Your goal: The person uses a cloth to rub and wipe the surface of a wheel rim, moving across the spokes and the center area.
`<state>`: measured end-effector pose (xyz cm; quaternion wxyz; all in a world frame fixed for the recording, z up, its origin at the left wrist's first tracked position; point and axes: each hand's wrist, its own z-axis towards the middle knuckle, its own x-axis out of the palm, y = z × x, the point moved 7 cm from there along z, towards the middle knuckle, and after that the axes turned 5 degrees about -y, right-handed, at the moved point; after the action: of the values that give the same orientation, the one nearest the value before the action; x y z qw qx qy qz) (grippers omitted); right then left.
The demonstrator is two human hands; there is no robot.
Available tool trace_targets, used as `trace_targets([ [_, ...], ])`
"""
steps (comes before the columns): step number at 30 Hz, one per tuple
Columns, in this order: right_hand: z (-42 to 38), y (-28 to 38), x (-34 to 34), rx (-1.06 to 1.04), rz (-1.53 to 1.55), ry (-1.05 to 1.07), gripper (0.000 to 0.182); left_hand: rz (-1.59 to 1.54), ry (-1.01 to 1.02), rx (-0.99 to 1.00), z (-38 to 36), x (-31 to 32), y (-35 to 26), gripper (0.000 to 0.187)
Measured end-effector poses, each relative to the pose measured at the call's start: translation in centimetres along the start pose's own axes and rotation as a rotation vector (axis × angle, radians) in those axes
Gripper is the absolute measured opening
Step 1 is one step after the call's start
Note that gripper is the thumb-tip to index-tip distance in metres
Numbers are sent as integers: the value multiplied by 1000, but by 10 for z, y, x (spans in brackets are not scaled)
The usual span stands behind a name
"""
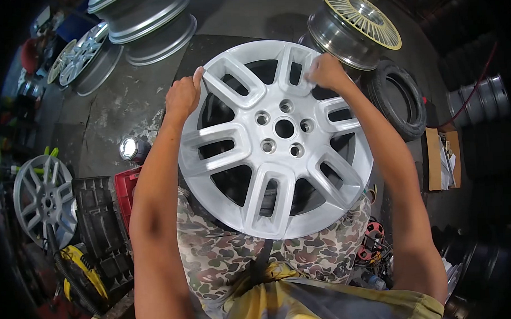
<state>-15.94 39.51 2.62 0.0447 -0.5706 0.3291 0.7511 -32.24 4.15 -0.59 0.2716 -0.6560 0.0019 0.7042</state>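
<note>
A silver-white alloy wheel (247, 131) with paired spokes lies face up over my lap, in front of my camouflage trousers. My left hand (183, 97) grips its outer edge at the upper left, thumb pointing up along the lip. At the upper right, my right hand (327, 72) is curled against a spoke, its fingertips pressed together and slightly blurred. Whatever may be under those fingers is hidden. Dull, streaky patches mark the wheel's surface.
Silver rims (153, 27) stand at the back left, and a gold-faced rim (355, 27) at the back right. A black tyre (398, 99) and a cardboard box (434, 160) are on the right. To my left are a round lamp (134, 149) and another alloy wheel (45, 200).
</note>
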Motion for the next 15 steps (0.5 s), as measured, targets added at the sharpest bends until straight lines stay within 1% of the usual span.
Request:
trace_targets([
  [2,-20,12,10,-82,-86,229,34,-8,20,-27,0,-2,1,80],
  [3,-20,10,4,2,-73,258,36,-17,41,-43,-1,0,0,80],
  [4,-16,5,3,6,-74,251,36,-19,39,-36,0,0,-3,80],
  [6,-6,0,-3,82,11,31,39,-21,49,-43,0,-1,0,80],
  [7,-9,6,2,8,-37,0,40,-17,44,-43,1,-1,1,80],
  [8,-13,3,4,10,-34,-1,40,-6,29,-37,0,-1,2,80],
  [10,-31,17,0,-71,-147,211,36,-1,17,-26,0,0,-1,81],
  [11,-35,16,-14,-104,-220,269,36,-5,38,-33,-1,0,-1,81],
  [12,-33,0,-21,-98,-219,263,36,-8,58,-37,0,-1,-1,81],
  [14,-23,-39,-38,-26,26,67,32,-8,45,-21,0,-2,-2,81],
  [15,-24,-54,-31,65,241,85,23,-3,37,-15,-1,-2,-2,80],
])
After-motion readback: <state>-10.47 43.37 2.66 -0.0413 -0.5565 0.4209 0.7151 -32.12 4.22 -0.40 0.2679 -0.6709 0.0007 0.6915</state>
